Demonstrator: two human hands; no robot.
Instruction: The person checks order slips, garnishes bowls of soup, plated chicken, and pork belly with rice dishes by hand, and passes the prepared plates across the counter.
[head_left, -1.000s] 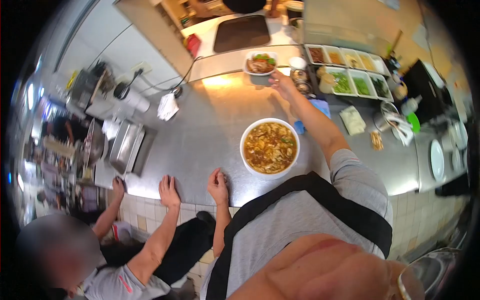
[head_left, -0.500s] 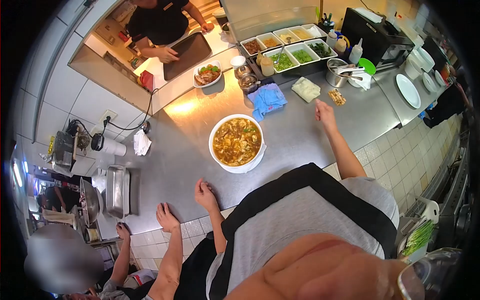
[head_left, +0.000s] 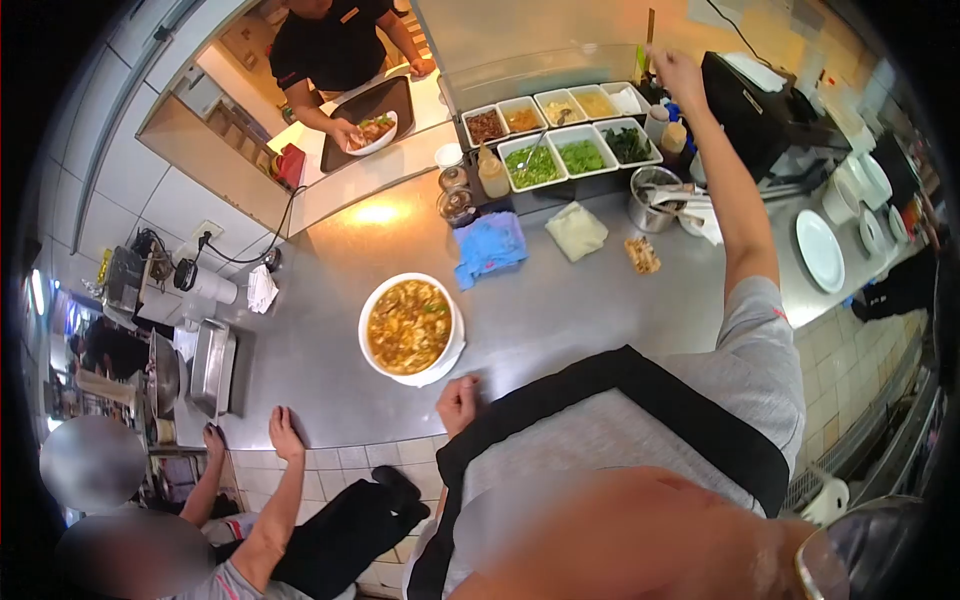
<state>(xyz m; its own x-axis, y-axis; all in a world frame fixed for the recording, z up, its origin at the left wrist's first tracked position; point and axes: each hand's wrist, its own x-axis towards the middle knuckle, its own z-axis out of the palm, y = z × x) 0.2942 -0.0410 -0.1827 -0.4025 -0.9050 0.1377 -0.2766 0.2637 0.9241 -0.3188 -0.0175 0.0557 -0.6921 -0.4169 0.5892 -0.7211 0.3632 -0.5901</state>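
- The thin brown stick [head_left: 651, 27] stands nearly straight up and down in the picture, and its long way runs like that too.
- The big white bowl [head_left: 409, 324] is round, so no side is its long one. Its open top faces up.
- The low end of the stick is hard to see by the fingertips of the right hand [head_left: 656, 56]. I cannot tell if they touch it.
- The right hand is up high, past the food tubs [head_left: 581, 156], near the black oven-like box [head_left: 755, 110]. Its fingers are bent and look close together. I cannot tell if it holds anything.
- The left hand [head_left: 458, 403] is curled up small, near the front edge of the metal counter [head_left: 310, 345]. Its palm is hidden, so I cannot tell if something is inside.
- The bowl sits on the counter, just up and to the left of the left hand, and apart from it. The blue cloth [head_left: 491, 250] is up and to the right of the bowl.
- The bowl hides most of the white plate [head_left: 436, 373] under it. Only a bit shows at the low right side.
- The bowl has a smooth white rim. Inside is brown, shiny soup with lots of pale yellow bits and a little green near the right side.
- The stick looks plain and skinny.
- Past the window, another person [head_left: 330, 50] holds a small white dish [head_left: 373, 133] of food, tipped, over a dark tray [head_left: 388, 104].
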